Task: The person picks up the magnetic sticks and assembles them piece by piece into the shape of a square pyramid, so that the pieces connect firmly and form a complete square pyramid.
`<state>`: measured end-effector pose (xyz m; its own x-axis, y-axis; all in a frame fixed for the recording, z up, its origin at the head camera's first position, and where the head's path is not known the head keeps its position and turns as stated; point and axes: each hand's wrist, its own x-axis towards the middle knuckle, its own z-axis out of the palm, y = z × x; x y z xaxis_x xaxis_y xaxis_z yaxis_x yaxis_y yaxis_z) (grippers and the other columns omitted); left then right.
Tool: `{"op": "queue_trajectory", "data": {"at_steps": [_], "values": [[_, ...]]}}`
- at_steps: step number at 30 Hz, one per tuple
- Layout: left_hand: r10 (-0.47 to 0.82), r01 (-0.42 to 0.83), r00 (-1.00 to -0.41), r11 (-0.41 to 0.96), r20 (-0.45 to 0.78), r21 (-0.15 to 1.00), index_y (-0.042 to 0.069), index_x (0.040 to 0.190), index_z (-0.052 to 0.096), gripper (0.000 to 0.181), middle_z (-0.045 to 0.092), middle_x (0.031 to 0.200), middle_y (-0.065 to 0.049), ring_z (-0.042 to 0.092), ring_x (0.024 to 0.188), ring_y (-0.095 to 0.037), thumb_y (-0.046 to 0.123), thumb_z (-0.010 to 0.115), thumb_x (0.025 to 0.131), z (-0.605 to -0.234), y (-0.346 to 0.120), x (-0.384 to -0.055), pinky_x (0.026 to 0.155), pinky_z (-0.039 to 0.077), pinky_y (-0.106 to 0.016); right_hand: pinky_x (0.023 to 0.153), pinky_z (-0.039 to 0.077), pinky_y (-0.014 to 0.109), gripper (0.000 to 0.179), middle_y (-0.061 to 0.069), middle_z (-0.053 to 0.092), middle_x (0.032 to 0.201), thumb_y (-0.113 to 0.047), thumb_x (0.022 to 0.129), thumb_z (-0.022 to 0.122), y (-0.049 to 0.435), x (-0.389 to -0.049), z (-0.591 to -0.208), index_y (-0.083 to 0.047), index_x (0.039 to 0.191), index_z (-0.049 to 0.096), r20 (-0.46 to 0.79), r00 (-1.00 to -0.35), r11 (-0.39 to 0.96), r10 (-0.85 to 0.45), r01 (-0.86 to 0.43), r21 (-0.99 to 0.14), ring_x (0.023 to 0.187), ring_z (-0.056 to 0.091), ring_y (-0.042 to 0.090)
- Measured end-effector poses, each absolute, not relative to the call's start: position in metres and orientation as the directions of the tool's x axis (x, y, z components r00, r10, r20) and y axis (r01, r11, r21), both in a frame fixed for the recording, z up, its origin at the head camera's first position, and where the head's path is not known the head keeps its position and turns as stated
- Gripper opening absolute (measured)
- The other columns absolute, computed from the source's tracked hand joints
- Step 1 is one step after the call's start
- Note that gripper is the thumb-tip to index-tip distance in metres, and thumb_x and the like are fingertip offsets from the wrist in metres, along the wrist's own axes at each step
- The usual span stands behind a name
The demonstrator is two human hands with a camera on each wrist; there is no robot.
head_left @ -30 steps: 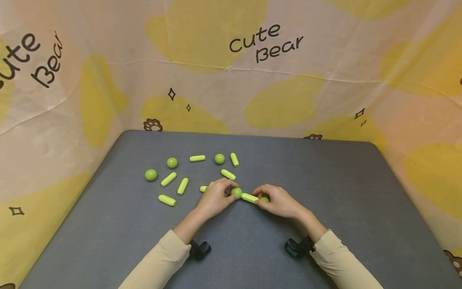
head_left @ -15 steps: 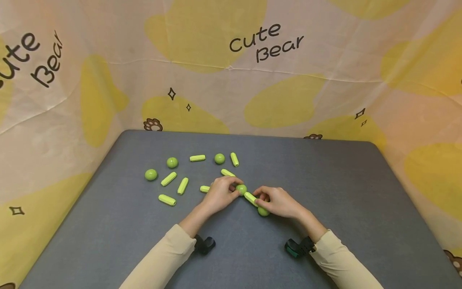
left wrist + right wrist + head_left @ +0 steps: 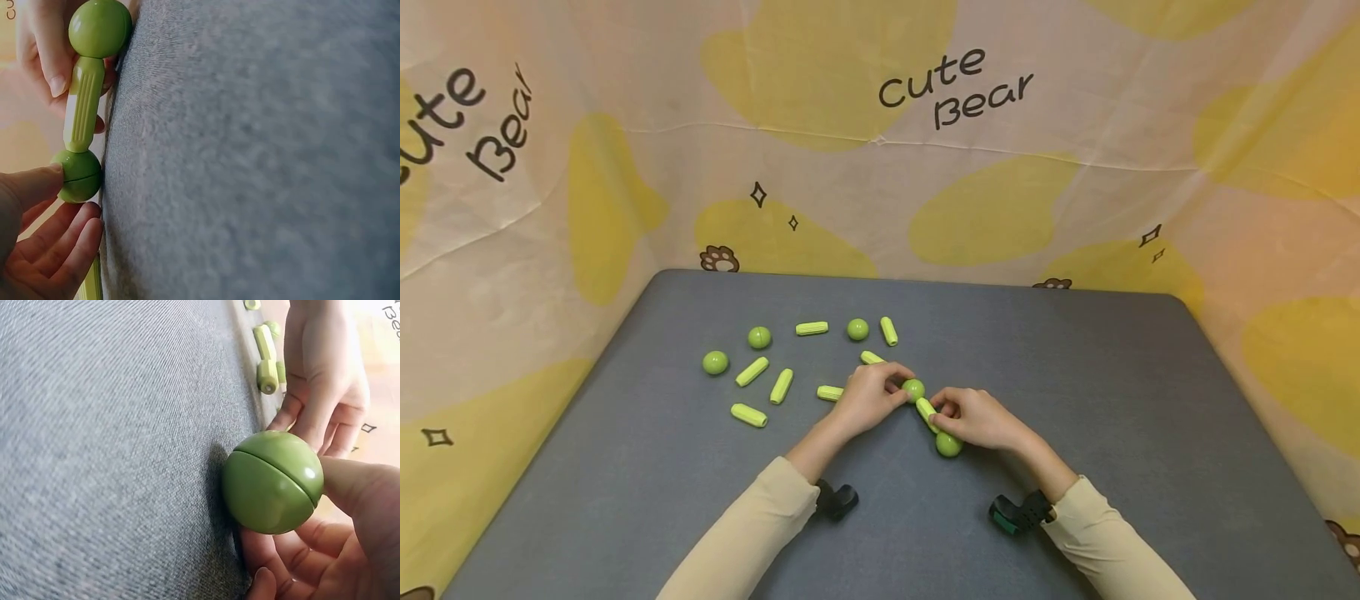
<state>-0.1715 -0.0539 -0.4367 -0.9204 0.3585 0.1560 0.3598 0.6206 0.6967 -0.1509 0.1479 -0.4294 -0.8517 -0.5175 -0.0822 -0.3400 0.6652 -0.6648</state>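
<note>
Two glossy green balls are joined end to end by a ribbed light-green rod (image 3: 81, 106), forming a dumbbell just above or on the table. My left hand (image 3: 865, 398) pinches the far ball (image 3: 913, 390) between thumb and fingers. With thumb and fingertips, my right hand (image 3: 976, 417) grips the rod, partly covering it in the head view. The near ball (image 3: 949, 445) sticks out below the right hand's fingers. That same ball (image 3: 272, 482), with a seam round it, fills the middle of the right wrist view and hides the rod there.
Loose balls lie on the grey table (image 3: 1120, 400) at the back left, among them one ball (image 3: 715, 362) farthest left. Several loose rods are scattered there, including a rod (image 3: 748, 416). Another rod (image 3: 830, 393) is partly behind the left hand. A patterned cloth (image 3: 985, 200) encloses the table.
My left hand has moved right and slightly away with its ball. The dumbbell has turned from nearly level to a steep slant, and its near ball has come out from behind the right hand's fingers.
</note>
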Motion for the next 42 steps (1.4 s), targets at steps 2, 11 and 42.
{"op": "queue_trajectory", "data": {"at_steps": [2, 11, 42], "values": [[0.368, 0.356, -0.919, 0.614, 0.144, 0.704, 0.01, 0.101, 0.069, 0.021, 0.069, 0.095, -0.004, 0.066, 0.074, -0.011, 0.012, 0.07, 0.08, -0.436, -0.052, -0.173, 0.061, 0.049, -0.02, 0.049, 0.039, 0.02, 0.019, -0.006, 0.059, 0.07, -0.021, 0.088, 0.06, 0.148, -0.151, -0.429, -0.007, 0.101, 0.065, -0.096, -0.857, 0.671, -0.506, -0.322, -0.668, 0.053, 0.048, 0.004], [0.395, 0.338, -0.914, 0.605, 0.096, 0.721, 0.012, 0.104, 0.069, 0.023, 0.069, 0.097, -0.002, 0.065, 0.077, -0.009, 0.012, 0.068, 0.082, -0.434, -0.04, -0.176, 0.064, 0.049, -0.021, 0.052, 0.04, 0.023, 0.022, -0.002, 0.06, 0.073, -0.023, 0.089, 0.06, 0.147, -0.151, -0.427, -0.005, 0.101, 0.063, -0.165, -0.884, 0.696, -0.437, -0.217, -0.684, 0.056, 0.05, 0.008], [0.394, 0.447, -0.886, 0.587, 0.244, 0.675, 0.009, 0.104, 0.067, 0.023, 0.066, 0.101, -0.006, 0.064, 0.091, -0.02, 0.013, 0.07, 0.081, -0.407, -0.083, -0.162, 0.075, 0.053, -0.034, 0.055, 0.04, 0.025, 0.023, 0.0, 0.061, 0.075, -0.024, 0.087, 0.062, 0.147, -0.148, -0.428, -0.005, 0.099, 0.062, -0.225, -0.916, 0.699, -0.333, -0.079, -0.711, 0.06, 0.051, 0.01]]}}
